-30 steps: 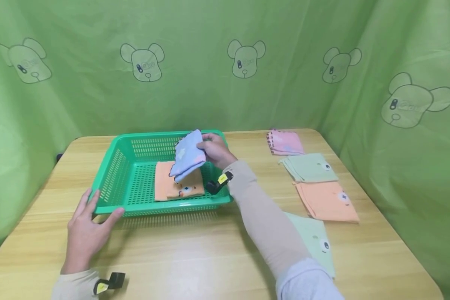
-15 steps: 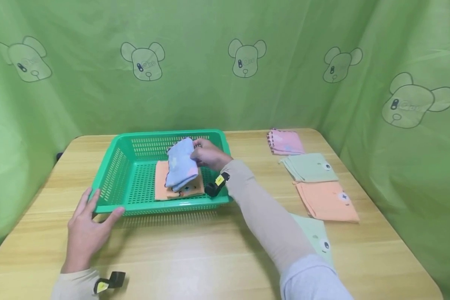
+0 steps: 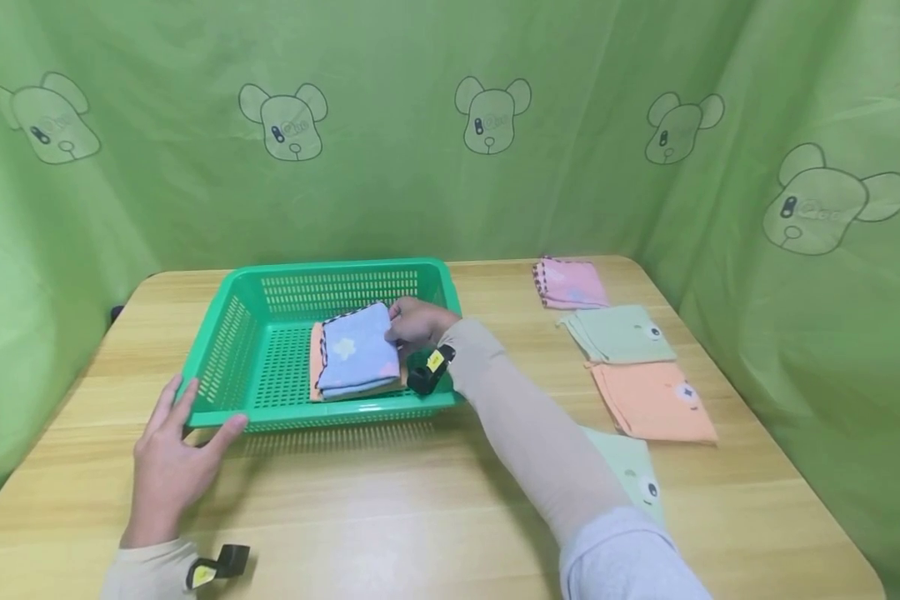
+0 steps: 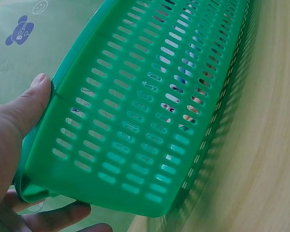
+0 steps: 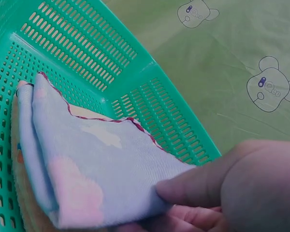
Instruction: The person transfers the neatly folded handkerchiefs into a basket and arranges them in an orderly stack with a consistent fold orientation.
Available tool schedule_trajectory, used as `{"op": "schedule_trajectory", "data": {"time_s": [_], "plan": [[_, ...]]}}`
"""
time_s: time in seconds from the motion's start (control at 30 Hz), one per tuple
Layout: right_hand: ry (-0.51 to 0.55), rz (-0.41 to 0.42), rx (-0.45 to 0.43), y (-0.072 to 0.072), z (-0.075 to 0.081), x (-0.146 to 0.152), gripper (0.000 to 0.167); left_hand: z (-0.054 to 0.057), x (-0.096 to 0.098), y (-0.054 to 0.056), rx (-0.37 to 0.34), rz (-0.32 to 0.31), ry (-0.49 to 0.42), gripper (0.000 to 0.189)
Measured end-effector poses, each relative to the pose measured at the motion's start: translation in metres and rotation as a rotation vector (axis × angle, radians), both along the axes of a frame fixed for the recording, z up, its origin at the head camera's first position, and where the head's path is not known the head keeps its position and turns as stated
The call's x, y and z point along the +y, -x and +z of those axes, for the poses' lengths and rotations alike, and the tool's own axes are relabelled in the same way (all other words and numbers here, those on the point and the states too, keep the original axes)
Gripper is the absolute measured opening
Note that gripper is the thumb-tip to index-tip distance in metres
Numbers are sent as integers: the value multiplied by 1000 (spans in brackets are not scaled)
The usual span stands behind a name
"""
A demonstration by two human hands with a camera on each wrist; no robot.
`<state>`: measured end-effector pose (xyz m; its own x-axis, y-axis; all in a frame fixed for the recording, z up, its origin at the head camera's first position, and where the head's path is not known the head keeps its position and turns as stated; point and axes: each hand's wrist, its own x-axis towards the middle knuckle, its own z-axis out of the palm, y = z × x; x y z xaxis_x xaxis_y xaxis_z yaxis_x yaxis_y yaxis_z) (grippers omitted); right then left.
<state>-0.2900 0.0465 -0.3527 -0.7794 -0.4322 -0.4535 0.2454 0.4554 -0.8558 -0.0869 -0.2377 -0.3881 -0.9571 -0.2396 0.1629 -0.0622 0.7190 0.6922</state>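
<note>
A green plastic basket (image 3: 318,412) with slotted walls stands on the wooden table. My left hand (image 3: 176,462) grips its near left corner, thumb on the front rim and fingers around the side, as the left wrist view (image 4: 24,111) also has it. Inside lies a folded orange cloth (image 3: 315,367), mostly hidden beneath a folded blue cloth (image 3: 356,346) with a dark patterned edging and a pale flower. My right hand (image 3: 420,323) pinches the blue cloth's right edge, thumb on top in the right wrist view and fingers under it.
Along the table's right side lie a folded pink cloth (image 3: 570,283), a green cloth (image 3: 622,333), an orange cloth (image 3: 656,402) and another green cloth (image 3: 633,467), partly covered by the right sleeve. Green curtains (image 3: 390,192) with bear outlines surround the table (image 3: 330,525).
My right hand has lowered the blue cloth leftward and down, from tilted above the orange cloth to nearly flat over it. The left hand and basket have stayed put.
</note>
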Motion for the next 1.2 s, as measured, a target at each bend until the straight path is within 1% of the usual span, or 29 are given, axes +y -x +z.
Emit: {"op": "schedule_trajectory", "data": {"time_s": [0.13, 0.27, 0.33, 0.5, 0.67, 0.77, 0.93, 1.1, 1.2], "plan": [[-32, -26, 20, 0, 0, 0, 21, 0, 0, 0, 0, 3, -5, 89], [-47, -39, 22, 0, 2, 2, 24, -1, 0, 0, 3, 0, -1, 89], [-48, -29, 12, 0, 3, 3, 19, -1, 0, 0, 6, 0, -2, 89], [-50, -13, -10, 0, 6, 4, 33, -1, 0, 0, 8, 7, -10, 89], [-65, -61, -20, 0, 6, 3, 12, 0, 0, 0, 12, 2, -6, 89], [-73, -96, -20, 0, 7, 2, 10, 0, 0, 0, 12, 0, -2, 88], [-73, -121, -25, 0, 9, 2, 11, 1, 0, -1, 1, 1, -1, 88], [-79, -115, -30, 0, 11, 2, 21, 0, 0, 0, -1, -2, -2, 88], [-80, -120, -30, -1, 10, 3, 24, -1, 0, 0, -2, -2, -4, 89]]}}
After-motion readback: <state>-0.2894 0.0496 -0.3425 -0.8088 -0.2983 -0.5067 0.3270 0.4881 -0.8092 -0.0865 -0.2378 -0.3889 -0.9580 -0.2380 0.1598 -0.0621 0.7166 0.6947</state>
